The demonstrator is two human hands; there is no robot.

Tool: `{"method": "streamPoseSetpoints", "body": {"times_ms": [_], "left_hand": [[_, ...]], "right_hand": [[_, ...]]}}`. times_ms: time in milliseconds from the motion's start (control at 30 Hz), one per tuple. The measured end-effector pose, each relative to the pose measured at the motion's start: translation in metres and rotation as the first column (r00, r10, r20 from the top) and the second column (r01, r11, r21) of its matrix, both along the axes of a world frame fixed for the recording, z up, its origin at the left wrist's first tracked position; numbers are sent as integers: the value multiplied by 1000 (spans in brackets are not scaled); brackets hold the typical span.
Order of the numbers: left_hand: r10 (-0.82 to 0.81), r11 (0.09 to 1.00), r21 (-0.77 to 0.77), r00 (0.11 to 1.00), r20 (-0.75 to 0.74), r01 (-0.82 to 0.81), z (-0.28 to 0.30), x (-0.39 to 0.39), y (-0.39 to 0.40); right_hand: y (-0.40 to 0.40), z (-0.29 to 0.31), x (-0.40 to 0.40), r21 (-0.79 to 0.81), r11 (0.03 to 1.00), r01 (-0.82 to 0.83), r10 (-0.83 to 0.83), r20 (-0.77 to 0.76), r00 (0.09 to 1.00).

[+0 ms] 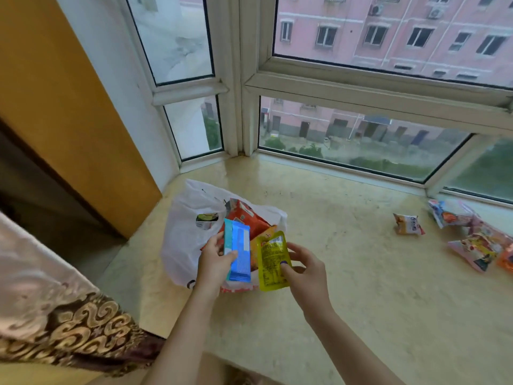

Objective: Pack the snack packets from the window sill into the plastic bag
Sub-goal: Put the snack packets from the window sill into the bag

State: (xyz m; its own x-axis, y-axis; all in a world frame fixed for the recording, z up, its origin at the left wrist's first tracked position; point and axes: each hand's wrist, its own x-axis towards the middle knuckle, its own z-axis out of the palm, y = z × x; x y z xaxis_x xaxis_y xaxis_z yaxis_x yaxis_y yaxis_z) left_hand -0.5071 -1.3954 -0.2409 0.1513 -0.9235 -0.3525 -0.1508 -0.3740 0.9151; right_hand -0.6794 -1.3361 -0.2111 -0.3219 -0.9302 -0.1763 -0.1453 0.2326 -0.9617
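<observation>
- The left hand (pixel 215 258) grips a flat blue foil packet (pixel 238 252); the right hand (pixel 304 266) pinches a flat yellow foil pouch (pixel 273 261), both above the white plastic bag (pixel 186 229).
- The bag lies on the beige stone window sill (pixel 347 273), an orange packet (pixel 247 218) poking from its mouth.
- Best to slide each in narrow end first.
- More loose packets (pixel 469 234) wait far right; open sill lies between.

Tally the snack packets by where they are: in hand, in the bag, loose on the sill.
In hand: 2, blue packet in the left hand, yellow packet in the right hand
In the bag, showing: 3
Loose on the sill, in view: 4
Total: 9
</observation>
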Motion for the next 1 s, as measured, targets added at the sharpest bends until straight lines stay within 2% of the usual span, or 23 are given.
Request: {"method": "streamPoseSetpoints", "body": {"times_ms": [267, 400, 567, 733, 1000], "left_hand": [[-124, 987, 115, 987, 107, 111, -38, 33, -75], [-193, 978, 98, 978, 79, 185, -45, 31, -97], [-282, 959, 27, 951, 129, 281, -40, 28, -99], [-323, 942, -75, 944, 69, 328, -24, 21, -85], [-470, 876, -156, 880, -68, 456, 20, -39, -79]], "right_hand": [[-69, -46, 43, 173, 978, 116, -96, -119, 988], [-91, -52, 53, 201, 959, 201, -186, -88, 978], [-94, -50, 56, 191, 971, 144, -145, -11, 989], [-77, -28, 42, 101, 982, 162, -167, 39, 985], [-36, 13, -25, 42, 921, 387, -390, 83, 917]]}}
